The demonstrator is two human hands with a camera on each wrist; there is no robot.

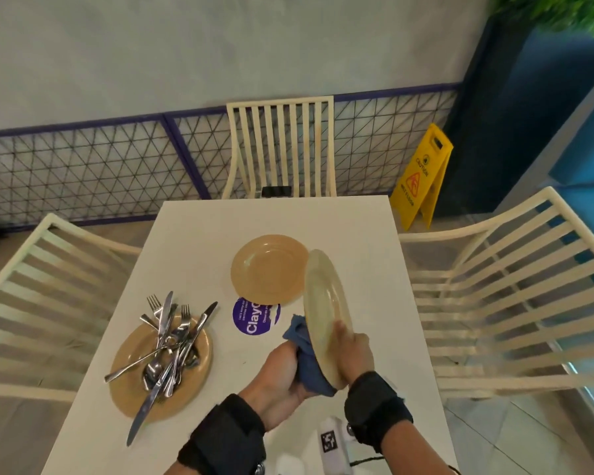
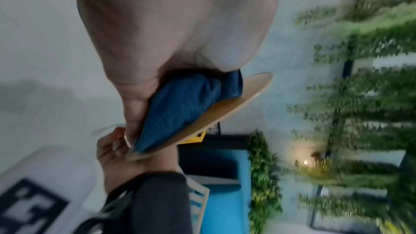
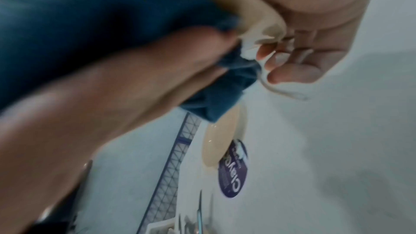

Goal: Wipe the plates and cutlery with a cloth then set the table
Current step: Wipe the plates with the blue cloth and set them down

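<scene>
My right hand (image 1: pixel 348 341) grips the near rim of a tan plate (image 1: pixel 324 303), held on edge above the white table (image 1: pixel 199 228). My left hand (image 1: pixel 288 368) holds a bunched blue cloth (image 1: pixel 306 358) against the plate's left face. In the left wrist view the cloth (image 2: pixel 180 106) lies on the plate (image 2: pixel 238 99) under my palm. The right wrist view shows the cloth (image 3: pixel 67 15) and the plate's rim (image 3: pixel 108 13), blurred. A second tan plate (image 1: pixel 268 269) lies flat at the table's middle. A third plate (image 1: pixel 199 368) at the left carries several forks, knives and spoons (image 1: pixel 168 341).
A round purple sticker (image 1: pixel 251 320) lies on the table between the plates. Cream slatted chairs stand at the far end (image 1: pixel 280 145), left (image 1: pixel 31 296) and right (image 1: pixel 501 286). A yellow wet-floor sign (image 1: pixel 422 176) stands on the floor at the far right. A white tagged device (image 1: pixel 330 443) sits at the near edge.
</scene>
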